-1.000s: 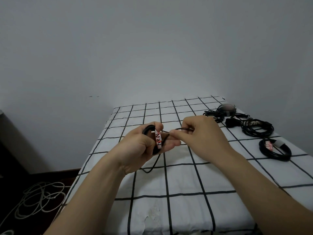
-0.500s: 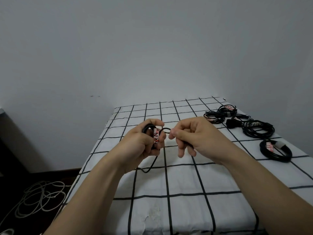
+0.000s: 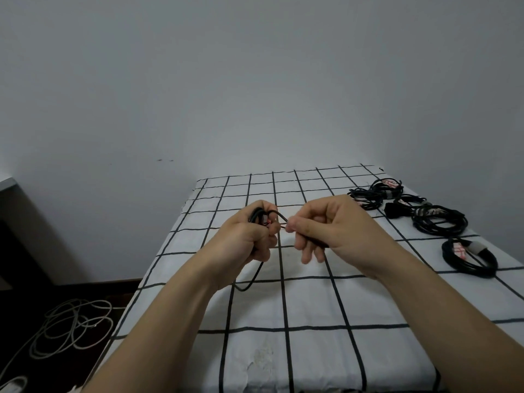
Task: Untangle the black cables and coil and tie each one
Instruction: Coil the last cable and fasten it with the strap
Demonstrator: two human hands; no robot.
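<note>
Two hands work above the checked table [image 3: 312, 302]. The left hand [image 3: 246, 236] clenches one small black cable coil [image 3: 256, 217], and the right hand [image 3: 331, 225] pinches its loose strand. Far right lie four coiled black cables [image 3: 438, 222]; the lettering on their red-white ties [image 3: 458, 249] is unreadable.

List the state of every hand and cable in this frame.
Thin black cable: partly coiled, one strand hanging loose below.
Left hand: grips the coil.
Right hand: pinches the cable's free loop.
Near black coil: wound, white-red band on it, lying on the white black-checked sheet.
Middle black coil: wound, lying there.
Far black coils: wound, lying there.
Pale floor cable: loose, untidy loops.
</note>
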